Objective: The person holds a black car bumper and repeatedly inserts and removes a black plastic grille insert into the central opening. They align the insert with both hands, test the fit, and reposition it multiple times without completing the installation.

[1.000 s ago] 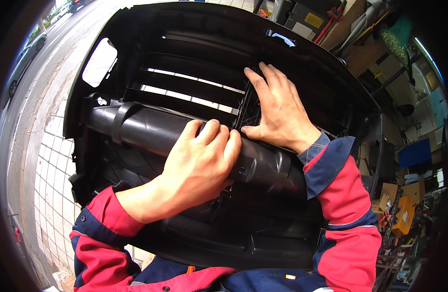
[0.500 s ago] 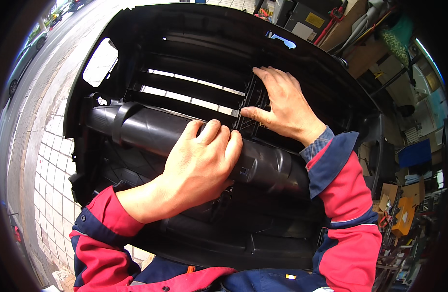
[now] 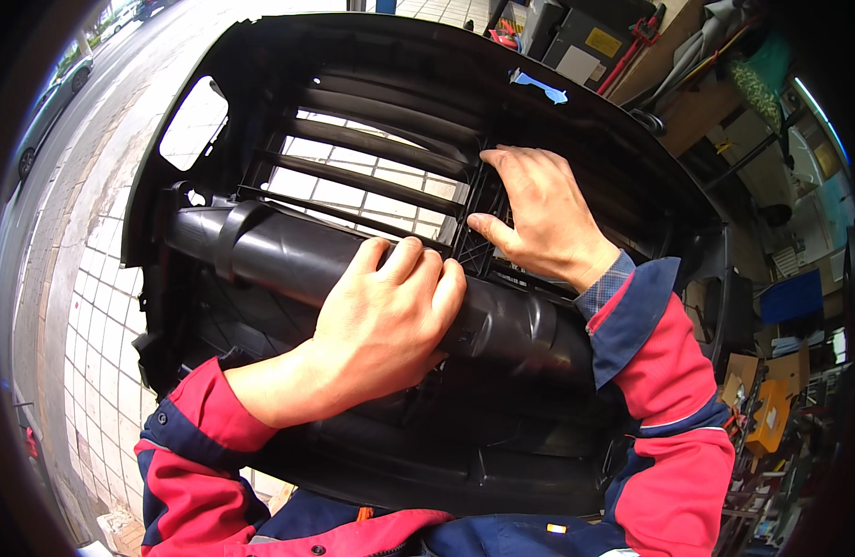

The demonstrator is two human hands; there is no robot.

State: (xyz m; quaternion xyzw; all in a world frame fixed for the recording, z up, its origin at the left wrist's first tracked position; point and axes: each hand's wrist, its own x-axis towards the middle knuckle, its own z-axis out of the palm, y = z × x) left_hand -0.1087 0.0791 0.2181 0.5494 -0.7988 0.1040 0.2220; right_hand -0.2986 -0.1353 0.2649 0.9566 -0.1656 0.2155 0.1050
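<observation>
Before me lies a large black car bumper (image 3: 372, 65), its inner side facing me, with slats (image 3: 372, 179) across a central opening. A long rounded black plastic beam (image 3: 293, 252) runs across it. My left hand (image 3: 388, 316) is closed around the middle of this beam, fingers over its upper edge and the thumb mostly hidden below. Just beyond, my right hand (image 3: 544, 206) is open, its thumb and fingers apart, with the fingertips against an upright rib (image 3: 483, 200) beside the slats. What lies beneath that palm is hidden.
Pale paving tiles (image 3: 98, 343) and a road with a parked car (image 3: 51, 111) lie to the left. On the right are a cluttered work area, an orange box (image 3: 769, 415) and a blue panel (image 3: 790, 297). A dark case (image 3: 590, 42) stands behind the bumper.
The bumper's slatted part has tilted, so the gaps between slats look wider and show more tiles. My right hand has shifted slightly down with it; my left hand keeps its hold.
</observation>
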